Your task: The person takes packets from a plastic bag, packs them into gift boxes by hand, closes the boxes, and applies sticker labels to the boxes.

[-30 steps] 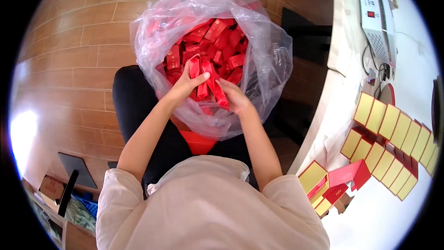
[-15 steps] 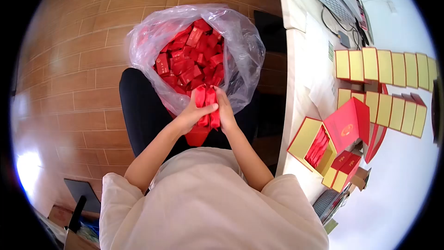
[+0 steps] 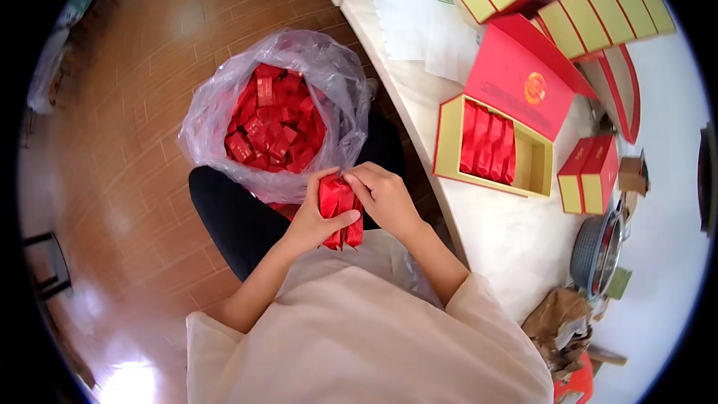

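Several red packets stand side by side over my lap. My left hand is wrapped round them from the left, its thumb across their front. At their upper right, my right hand has its fingers bent against the packets' top ends. Beyond my hands, a clear plastic bag is full of small red packets. On the table to the right, an open red and gold box holds a row of red packets at its left, with a bare compartment at its right.
The pale table runs along my right. Closed boxes lie right of the open one, with rows of gold-sided boxes behind. A grey basket and crumpled brown paper are at the lower right.
The view has turned right toward the table, showing the open box more fully. My hands have brought the packets nearer my body, and my right hand has moved onto their top ends.
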Tool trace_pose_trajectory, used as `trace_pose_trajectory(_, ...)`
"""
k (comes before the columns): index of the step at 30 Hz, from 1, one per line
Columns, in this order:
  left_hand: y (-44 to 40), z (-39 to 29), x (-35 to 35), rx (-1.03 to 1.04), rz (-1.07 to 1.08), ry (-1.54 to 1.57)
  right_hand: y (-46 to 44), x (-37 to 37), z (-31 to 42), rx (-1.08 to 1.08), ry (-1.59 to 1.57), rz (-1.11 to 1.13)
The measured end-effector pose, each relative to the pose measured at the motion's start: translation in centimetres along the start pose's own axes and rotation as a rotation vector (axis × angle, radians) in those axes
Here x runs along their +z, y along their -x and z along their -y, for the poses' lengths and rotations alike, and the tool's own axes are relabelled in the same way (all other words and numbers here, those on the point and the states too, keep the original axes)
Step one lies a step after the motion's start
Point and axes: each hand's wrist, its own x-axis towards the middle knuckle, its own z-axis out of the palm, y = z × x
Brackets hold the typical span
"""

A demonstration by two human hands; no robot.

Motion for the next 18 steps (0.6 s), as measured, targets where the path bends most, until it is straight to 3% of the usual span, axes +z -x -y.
trace_pose_trajectory(3,-0.4,-3.3,1.8,0.052,0.039,-0.017,0.6,-3.9,3.5,0.167,-0.225,-0.158)
trace_pose_trajectory(5,-1.2,-6.5,3.7,0.122,0.089,-0.029,1.7,-7.1,5.2,0.267,-0.381,-0.146)
trace_pose_trajectory(9,-4.1,-11.9,10.3,0.402,0.28,-0.126,4.4,-14.3,6.7,0.183,-0.498,-0.225)
trace_pose_trajectory(11,-6.0,-14.3,14.3,0.492,0.4,-0.174,5.6,-17.6,6.7,0.035,-0.375,-0.409)
trace_pose_trajectory(14,-10.8,-15.7,20.1,0.631,0.502,-0.357,7.2,-22.7,5.4,0.114,-0.39,-0.63)
trace_pose_trajectory(16,-13.0,-16.4,23.8,0.49,0.558,-0.318,7.4,-25.7,3.3,0.178,-0.391,-0.726)
trace_pose_trajectory(18,-15.8,-15.3,26.4,0.535,0.484,-0.468,7.4,-27.5,0.9,0.222,-0.423,-0.787)
